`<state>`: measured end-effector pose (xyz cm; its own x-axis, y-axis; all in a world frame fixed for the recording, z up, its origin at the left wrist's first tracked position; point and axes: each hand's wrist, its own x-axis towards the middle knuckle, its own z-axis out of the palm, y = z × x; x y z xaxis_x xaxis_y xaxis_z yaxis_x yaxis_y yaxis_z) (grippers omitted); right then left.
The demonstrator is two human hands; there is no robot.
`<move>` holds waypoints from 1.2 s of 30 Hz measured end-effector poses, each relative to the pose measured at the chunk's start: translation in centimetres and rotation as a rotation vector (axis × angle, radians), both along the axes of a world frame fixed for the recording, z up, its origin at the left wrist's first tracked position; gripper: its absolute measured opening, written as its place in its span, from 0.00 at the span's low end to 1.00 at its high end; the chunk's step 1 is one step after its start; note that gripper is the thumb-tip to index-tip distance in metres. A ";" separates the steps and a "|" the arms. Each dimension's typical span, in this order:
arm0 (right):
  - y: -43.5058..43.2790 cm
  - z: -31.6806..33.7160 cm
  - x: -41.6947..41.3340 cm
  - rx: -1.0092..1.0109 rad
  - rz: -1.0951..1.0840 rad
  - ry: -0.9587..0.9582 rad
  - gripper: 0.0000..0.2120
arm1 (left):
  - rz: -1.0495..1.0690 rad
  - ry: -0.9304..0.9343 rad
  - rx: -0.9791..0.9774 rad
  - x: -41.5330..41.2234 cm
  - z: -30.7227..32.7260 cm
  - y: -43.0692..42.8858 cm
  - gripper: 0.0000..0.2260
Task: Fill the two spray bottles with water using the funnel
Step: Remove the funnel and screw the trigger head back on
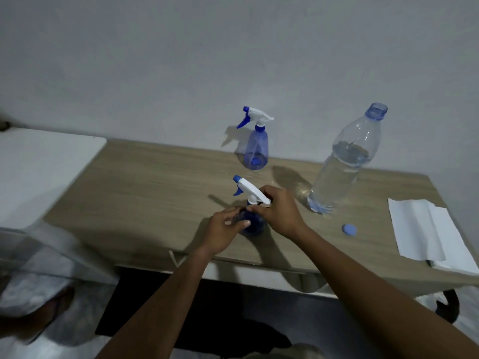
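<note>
The left hand (223,229) wraps the blue body of the near spray bottle (251,225) to steady it on the wooden table (145,182), while the right hand (278,211) pinches the collar under its white trigger head (250,191), likely to twist it. Behind stands the second spray bottle (254,149), capped; to the right an uncapped water bottle (344,164), its blue cap (349,230) and paper towels (427,229) near the edge. No funnel shows; bare tabletop lies left.

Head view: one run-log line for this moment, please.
left hand: steadies near blue spray bottle | right hand: at white trigger head | clear plastic water bottle: uncapped
</note>
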<state>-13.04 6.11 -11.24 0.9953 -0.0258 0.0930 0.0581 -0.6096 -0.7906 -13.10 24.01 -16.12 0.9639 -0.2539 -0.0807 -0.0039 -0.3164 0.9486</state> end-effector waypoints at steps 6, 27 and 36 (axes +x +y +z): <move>-0.1 0.0 0.3 -0.046 0.017 0.026 0.12 | 0.078 0.016 -0.012 0.3 -0.5 -0.2 0.15; -2.1 1.4 1.0 -0.191 0.314 0.070 0.12 | -0.012 0.078 -0.027 1.8 -1.2 0.6 0.19; -0.7 2.1 0.2 -0.124 0.163 0.080 0.12 | -0.105 0.051 0.007 1.8 -0.8 0.9 0.18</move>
